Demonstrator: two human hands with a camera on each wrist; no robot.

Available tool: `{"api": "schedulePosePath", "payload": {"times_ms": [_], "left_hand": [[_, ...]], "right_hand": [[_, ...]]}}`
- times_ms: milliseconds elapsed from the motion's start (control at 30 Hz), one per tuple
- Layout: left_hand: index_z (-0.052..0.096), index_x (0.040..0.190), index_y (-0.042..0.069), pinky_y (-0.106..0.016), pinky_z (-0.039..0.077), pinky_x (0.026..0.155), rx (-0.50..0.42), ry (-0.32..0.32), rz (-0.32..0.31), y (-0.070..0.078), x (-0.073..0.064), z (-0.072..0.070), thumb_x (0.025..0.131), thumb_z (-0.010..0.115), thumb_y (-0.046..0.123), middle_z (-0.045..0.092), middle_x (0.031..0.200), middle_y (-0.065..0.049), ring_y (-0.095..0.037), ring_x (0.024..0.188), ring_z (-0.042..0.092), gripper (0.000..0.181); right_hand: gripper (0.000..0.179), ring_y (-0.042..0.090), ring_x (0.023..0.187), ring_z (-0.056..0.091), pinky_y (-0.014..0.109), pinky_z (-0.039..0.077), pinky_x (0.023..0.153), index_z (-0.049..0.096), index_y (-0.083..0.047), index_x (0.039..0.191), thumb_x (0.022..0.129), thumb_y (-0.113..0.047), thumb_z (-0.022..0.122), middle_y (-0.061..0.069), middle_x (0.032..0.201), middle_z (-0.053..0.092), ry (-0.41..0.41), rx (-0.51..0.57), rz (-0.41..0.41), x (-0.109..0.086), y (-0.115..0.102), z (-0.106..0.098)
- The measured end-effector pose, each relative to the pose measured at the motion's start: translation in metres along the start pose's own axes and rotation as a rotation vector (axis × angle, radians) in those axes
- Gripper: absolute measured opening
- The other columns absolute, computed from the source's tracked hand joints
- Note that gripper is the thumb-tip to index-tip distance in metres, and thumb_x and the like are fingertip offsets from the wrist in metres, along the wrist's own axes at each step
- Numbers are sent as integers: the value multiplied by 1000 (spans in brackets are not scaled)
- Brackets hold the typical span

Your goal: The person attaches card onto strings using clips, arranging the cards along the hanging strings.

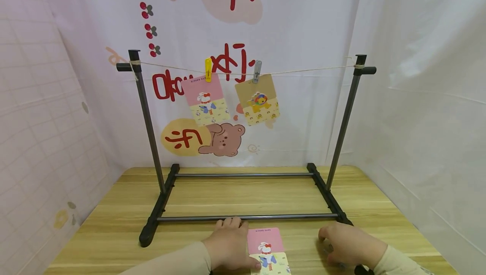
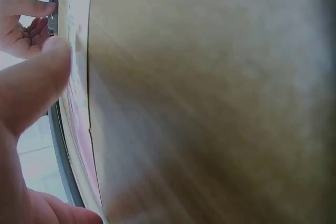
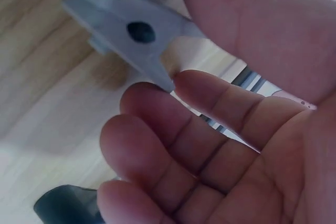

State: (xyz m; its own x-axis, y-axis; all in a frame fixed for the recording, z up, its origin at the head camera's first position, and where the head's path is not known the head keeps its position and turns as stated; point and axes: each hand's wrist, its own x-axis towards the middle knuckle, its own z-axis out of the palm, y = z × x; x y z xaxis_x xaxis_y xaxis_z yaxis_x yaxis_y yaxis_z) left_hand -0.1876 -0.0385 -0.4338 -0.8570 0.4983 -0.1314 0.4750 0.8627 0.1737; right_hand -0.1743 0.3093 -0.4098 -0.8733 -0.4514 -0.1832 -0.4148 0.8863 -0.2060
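A pink and yellow card point(image 1: 268, 245) with a white cartoon character lies on the table. Left of it, my left hand point(image 1: 230, 245) rests with the thumb over the card's edge and the fingertips near the front bar of the rack. In the left wrist view the thumb point(image 2: 37, 87) lies in front of the card point(image 2: 79, 51), seen edge-on. My right hand point(image 1: 349, 243) is to the card's right, low over the table. The right wrist view shows it pinching a grey clothes peg point(image 3: 105, 11) between thumb and index finger.
A black metal rack point(image 1: 247, 217) stands on the wooden table point(image 1: 243, 195), a string point(image 1: 311, 70) tied between its posts. From the string hang a pink card point(image 1: 206, 102) on a yellow peg point(image 1: 208, 70) and a tan card point(image 1: 258, 100) on a grey peg point(image 1: 257, 71).
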Motion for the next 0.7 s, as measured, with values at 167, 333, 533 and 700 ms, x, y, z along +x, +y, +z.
{"api": "schedulePosePath", "payload": {"times_ms": [167,333,533,700], "left_hand": [[57,148,12,-43,40,92,7,10,11,-1,-1,-1,63,81,84,56,122,-1,-21,112,45,115],[63,139,14,-36,36,85,-9,56,36,-3,-4,-2,56,90,76,53,111,2,-17,101,43,108],[63,131,15,-36,36,89,-58,45,51,-7,-5,-5,54,96,67,52,112,4,-16,100,42,99],[63,131,18,-35,35,88,-94,30,58,-9,-5,-6,52,99,62,52,111,4,-15,100,42,98]], "right_hand": [[37,-1,81,58,32,55,73,73,-11,104,76,-22,94,-8,98,73,-9,-5,5,0,-2,1],[36,0,81,58,32,56,74,73,-13,103,76,-22,94,-9,97,72,-17,-3,14,1,-4,1],[35,1,78,55,32,55,72,72,-14,103,76,-20,94,-9,96,71,-20,3,27,1,-4,2],[34,0,77,55,31,55,72,72,-15,101,75,-18,94,-9,93,71,-7,-21,8,2,-5,4]]}}
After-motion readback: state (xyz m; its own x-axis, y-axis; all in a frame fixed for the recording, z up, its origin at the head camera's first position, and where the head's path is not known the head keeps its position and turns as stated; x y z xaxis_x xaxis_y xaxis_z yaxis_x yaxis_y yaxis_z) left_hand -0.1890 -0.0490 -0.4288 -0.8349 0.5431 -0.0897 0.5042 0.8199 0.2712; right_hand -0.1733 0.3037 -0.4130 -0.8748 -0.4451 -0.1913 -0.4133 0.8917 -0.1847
